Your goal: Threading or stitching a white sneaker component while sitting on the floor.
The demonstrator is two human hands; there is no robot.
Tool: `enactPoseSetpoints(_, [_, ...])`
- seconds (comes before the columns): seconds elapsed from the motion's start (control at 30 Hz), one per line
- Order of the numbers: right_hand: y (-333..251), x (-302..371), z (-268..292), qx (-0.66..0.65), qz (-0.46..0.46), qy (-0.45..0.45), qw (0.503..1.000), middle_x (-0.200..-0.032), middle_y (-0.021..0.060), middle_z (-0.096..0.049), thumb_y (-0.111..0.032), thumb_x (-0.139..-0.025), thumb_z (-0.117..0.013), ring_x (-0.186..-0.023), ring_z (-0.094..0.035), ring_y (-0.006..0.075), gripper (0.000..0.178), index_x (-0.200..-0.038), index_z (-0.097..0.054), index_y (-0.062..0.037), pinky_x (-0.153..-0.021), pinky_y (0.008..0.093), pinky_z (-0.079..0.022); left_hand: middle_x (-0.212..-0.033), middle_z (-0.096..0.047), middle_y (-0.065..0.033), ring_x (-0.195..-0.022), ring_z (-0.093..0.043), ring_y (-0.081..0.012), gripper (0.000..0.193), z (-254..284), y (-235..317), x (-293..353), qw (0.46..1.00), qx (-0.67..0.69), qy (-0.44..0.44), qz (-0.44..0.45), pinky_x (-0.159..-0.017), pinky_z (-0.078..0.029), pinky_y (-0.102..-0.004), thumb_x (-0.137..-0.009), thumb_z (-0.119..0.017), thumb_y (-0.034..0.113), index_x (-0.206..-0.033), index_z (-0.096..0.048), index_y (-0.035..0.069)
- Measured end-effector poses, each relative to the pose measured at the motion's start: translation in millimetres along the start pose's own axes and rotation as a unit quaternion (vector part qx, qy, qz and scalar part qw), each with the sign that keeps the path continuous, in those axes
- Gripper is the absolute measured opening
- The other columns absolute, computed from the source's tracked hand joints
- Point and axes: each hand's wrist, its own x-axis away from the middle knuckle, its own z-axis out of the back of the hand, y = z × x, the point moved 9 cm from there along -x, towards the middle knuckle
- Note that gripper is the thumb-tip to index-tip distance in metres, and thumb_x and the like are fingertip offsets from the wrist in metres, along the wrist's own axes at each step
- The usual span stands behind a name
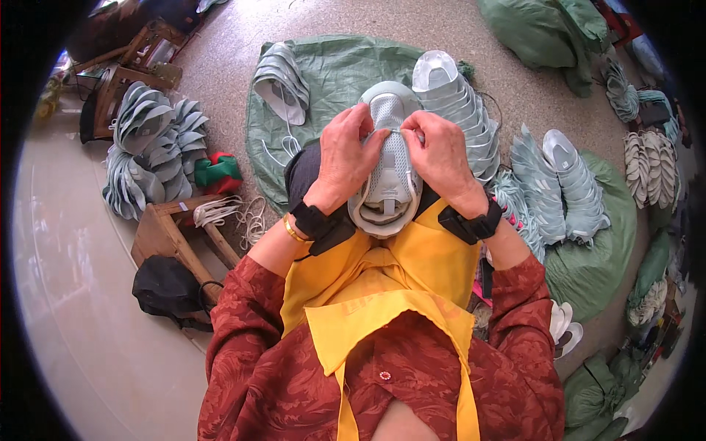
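Observation:
A pale grey-white shoe upper (382,184) rests on my lap, toe pointing away from me. My left hand (340,158) is closed at its left eyelet edge, thumb and fingers pinched together. Opposite it, my right hand (441,158) pinches at the right edge. Between the two thumbs a thin white shoelace (395,131) crosses the mesh tongue, and both hands appear to grip it. The fingertips partly hide the lace. Black bands circle both wrists, and a yellow apron (434,250) covers my lap.
Beyond my knees lies a green sheet (331,66) with a stacked bundle of uppers (282,81) and a long nested row (460,117). More uppers (562,176) stand on the right. At left are piled uppers (151,151), a wooden stool (173,228) and a black bag (169,287).

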Motion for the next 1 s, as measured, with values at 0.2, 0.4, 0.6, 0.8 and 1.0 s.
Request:
enactPoseSetpoints(0.2, [20, -6, -12, -0.089, -0.087, -0.029, 0.992, -0.083, 0.0177, -0.069, -0.010, -0.086, -0.069, -0.080, -0.069, 0.0352, 0.009, -0.086, -0.069, -0.0011, -0.069, 0.0426, -0.054, -0.071, -0.060, -0.0109, -0.062, -0.058, -0.0211, 0.026, 0, -1, 1, 1.000, 0.004, -0.004, 0.006, -0.059, -0.049, -0.0332, -0.080, -0.080, 0.009, -0.082, -0.056, -0.001])
enactPoseSetpoints(0.4, [8, -10, -8, -0.091, -0.023, -0.029, 0.995, -0.083, 0.0183, -0.069, -0.008, -0.086, -0.070, -0.080, -0.069, 0.0350, 0.009, -0.087, -0.069, 0.0002, -0.070, 0.0415, -0.054, -0.078, -0.063, -0.0103, -0.069, -0.063, -0.0187, 0.018, 4, -5, 4, 0.998, 0.060, -0.020, 0.015, -0.066, -0.052, -0.0306, -0.082, -0.076, 0.004, -0.086, -0.059, -0.002])
enactPoseSetpoints(0.6, [-1, -5, -4, -0.036, 0.013, -0.017, 0.999, -0.086, 0.0180, -0.065, -0.005, -0.085, -0.068, -0.083, -0.065, 0.0382, 0.007, -0.087, -0.063, 0.0000, -0.073, 0.0466, -0.052, -0.084, -0.064, -0.0080, -0.076, -0.065, -0.0150, 0.011, 4, -13, 11, 0.994, 0.105, -0.037, 0.017, -0.072, -0.053, -0.0287, -0.082, -0.070, 0.000, -0.089, -0.061, -0.002])
enactPoseSetpoints(0.8, [-3, -9, -12, -0.020, 0.037, -0.058, 0.997, -0.088, 0.0183, -0.065, -0.006, -0.087, -0.068, -0.085, -0.065, 0.0389, 0.008, -0.090, -0.063, 0.0001, -0.073, 0.0475, -0.052, -0.084, -0.064, -0.0072, -0.076, -0.063, -0.0149, 0.012, 5, -13, 10, 0.993, 0.104, -0.044, 0.031, -0.073, -0.052, -0.0290, -0.083, -0.069, 0.001, -0.090, -0.060, -0.002])
enactPoseSetpoints(1.0, [-26, -14, -20, 0.073, 0.122, -0.093, 0.985, -0.090, 0.0169, -0.064, -0.003, -0.088, -0.067, -0.081, -0.065, 0.0356, 0.011, -0.097, -0.061, -0.0007, -0.071, 0.0422, -0.052, -0.087, -0.063, -0.0087, -0.079, -0.063, -0.0175, 0.013, 2, -13, 9, 0.993, 0.109, -0.040, 0.018, -0.072, -0.053, -0.0299, -0.084, -0.069, 0.001, -0.093, -0.061, -0.002])
